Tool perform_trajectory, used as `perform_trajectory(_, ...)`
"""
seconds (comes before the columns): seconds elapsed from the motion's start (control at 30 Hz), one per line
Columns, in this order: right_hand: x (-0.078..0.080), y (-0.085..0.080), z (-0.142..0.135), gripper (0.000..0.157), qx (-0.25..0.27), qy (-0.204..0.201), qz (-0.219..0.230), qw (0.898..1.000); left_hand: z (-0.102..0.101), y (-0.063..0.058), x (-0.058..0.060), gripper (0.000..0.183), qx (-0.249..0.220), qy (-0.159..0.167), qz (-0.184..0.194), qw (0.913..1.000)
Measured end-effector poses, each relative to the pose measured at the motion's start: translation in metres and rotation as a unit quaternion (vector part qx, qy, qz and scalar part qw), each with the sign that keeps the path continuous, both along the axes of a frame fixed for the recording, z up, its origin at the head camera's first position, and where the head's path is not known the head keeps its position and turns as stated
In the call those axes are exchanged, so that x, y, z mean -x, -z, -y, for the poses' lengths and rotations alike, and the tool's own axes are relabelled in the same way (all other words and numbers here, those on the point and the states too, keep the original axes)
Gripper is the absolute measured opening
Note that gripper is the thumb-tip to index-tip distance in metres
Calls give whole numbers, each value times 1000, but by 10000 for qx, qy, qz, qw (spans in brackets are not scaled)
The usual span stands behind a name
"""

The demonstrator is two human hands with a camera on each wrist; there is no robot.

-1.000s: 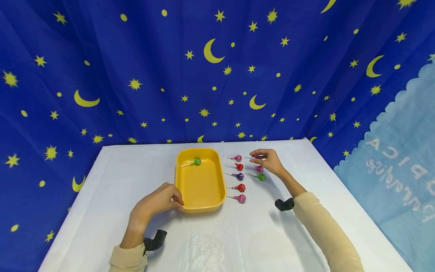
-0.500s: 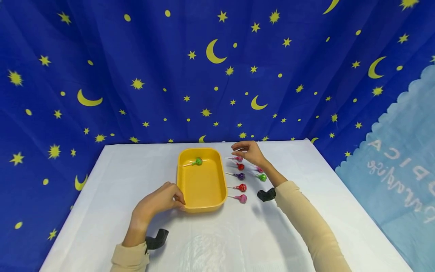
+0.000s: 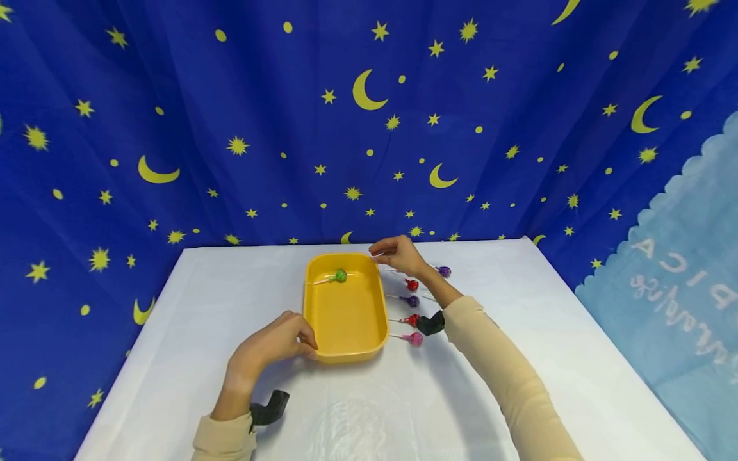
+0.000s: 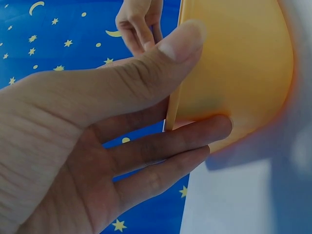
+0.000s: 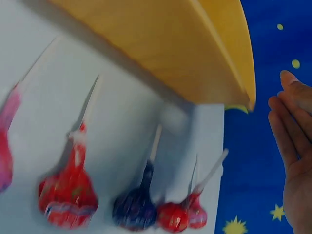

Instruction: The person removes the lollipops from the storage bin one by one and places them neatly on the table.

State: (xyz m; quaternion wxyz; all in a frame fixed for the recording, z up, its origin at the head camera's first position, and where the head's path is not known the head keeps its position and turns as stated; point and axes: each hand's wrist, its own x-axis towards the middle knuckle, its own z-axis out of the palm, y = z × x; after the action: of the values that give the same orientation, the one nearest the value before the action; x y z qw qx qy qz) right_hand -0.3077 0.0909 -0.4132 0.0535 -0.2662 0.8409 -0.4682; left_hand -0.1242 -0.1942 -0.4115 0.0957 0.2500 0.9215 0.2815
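Observation:
My left hand point(image 3: 279, 342) grips the near left corner of a yellow tray point(image 3: 346, 358), its thumb and fingers on either side of the wall point(image 4: 243, 53) in the left wrist view. At the tray's far right corner is my right hand point(image 3: 401, 256). Its fingers look mostly straight in the right wrist view, with nothing between them; whether they touch the rim I cannot tell. Inside the tray lies a green lollipop point(image 3: 341, 276). Right of the tray lie a pink lollipop point(image 3: 415, 340), red lollipops point(image 5: 70, 197), and a dark purple lollipop point(image 5: 134, 209).
Another purple lollipop point(image 3: 444, 271) lies beyond the right forearm, which hides others partly or wholly. A white cloth covers the table point(image 3: 242, 282). Behind it hangs a blue curtain point(image 3: 259, 115) with stars and moons; a light blue banner point(image 3: 686, 275) is at the right.
My right hand has moved left from above the far purple lollipop to the tray's far right corner; that lollipop stays on the table. My left hand keeps its grip on the tray.

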Motion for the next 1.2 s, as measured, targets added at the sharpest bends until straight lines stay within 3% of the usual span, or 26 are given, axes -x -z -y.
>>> perform_trajectory(0.5, 4, 1, 45, 30, -721, -484, 80, 9962, -1, -1, 2, 8, 76, 54, -48, 9999)
perform_trajectory(0.97, 7, 16, 64, 33, -1257, -560, 10, 9905, 0, 1, 0, 6, 1, 183, -100, 9998)
perform_trajectory(1.2, 10, 15, 73, 34, -1402, -306, 270, 9893, -1, -1, 1, 7, 73, 14, -20, 10000)
